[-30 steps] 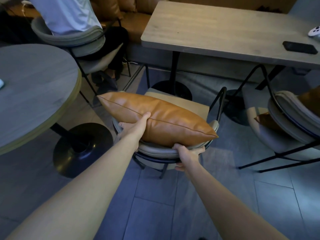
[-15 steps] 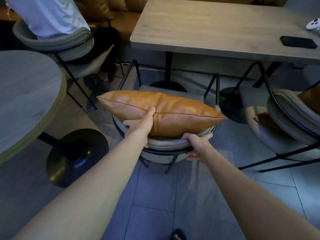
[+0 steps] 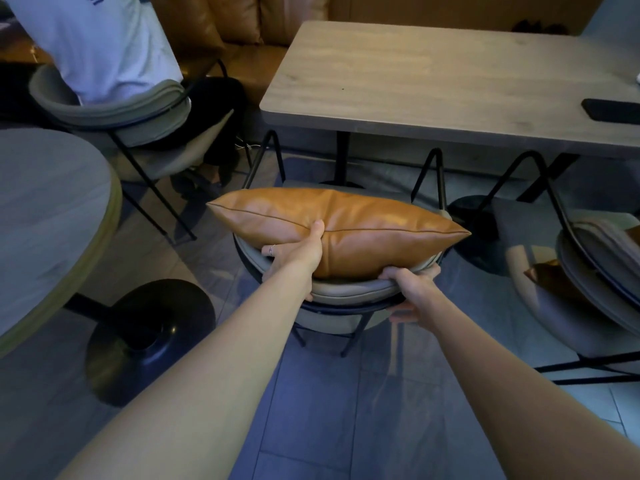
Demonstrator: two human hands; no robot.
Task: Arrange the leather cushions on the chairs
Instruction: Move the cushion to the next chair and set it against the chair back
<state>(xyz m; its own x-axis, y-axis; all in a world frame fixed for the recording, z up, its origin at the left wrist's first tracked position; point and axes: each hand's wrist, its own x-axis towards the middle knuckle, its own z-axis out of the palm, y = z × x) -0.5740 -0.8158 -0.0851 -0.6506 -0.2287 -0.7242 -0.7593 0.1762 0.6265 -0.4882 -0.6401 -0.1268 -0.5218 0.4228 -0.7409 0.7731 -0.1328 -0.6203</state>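
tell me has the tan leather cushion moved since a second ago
Yes. The tan leather cushion has swung level and shifted right along the grey padded chair back; its right tip now overhangs it.

Tan leather cushion (image 3: 346,226), thin dark piping; grey padded chair (image 3: 346,292), black frame; pale wood-grain table (image 3: 433,81); grey round table (image 3: 41,209), yellowish edge; black phone (image 3: 613,110); blue-grey tiled floor (image 3: 363,410); white shirt (image 3: 93,43).

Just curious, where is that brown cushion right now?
In the middle of the head view, the cushion sits atop the chair back, held by the left hand, in front of the table.
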